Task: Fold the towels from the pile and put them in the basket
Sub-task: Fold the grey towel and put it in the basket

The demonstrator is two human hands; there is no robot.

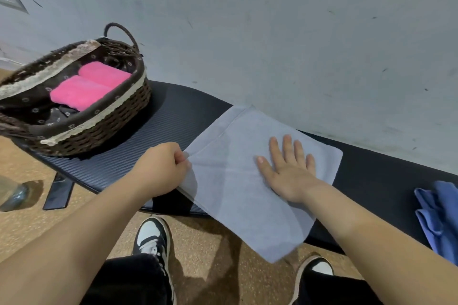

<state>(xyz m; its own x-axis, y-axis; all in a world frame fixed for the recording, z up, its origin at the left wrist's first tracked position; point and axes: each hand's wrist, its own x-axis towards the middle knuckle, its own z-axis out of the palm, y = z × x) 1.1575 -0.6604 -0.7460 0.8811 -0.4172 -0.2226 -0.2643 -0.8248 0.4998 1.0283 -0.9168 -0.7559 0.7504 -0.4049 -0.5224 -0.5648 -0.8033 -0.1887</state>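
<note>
Both bare forearms reach forward from the lower corners of the view. The left hand [162, 167] is curled into a loose fist, knuckles up, thumb and fingers pinched closed on the left edge of the pale towel [250, 181] near the table's front edge. The right hand [288, 171] lies flat, palm down, fingers spread and pointing toward the table's back edge, pressing on the towel's middle, wrist straight.

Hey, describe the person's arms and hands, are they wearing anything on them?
Both forearms are bare up to the frame edge, with no sleeves showing. The left hand and right hand wear no gloves, and no rings, watch or bracelet are visible. Fingernails look short and unpainted.
</note>
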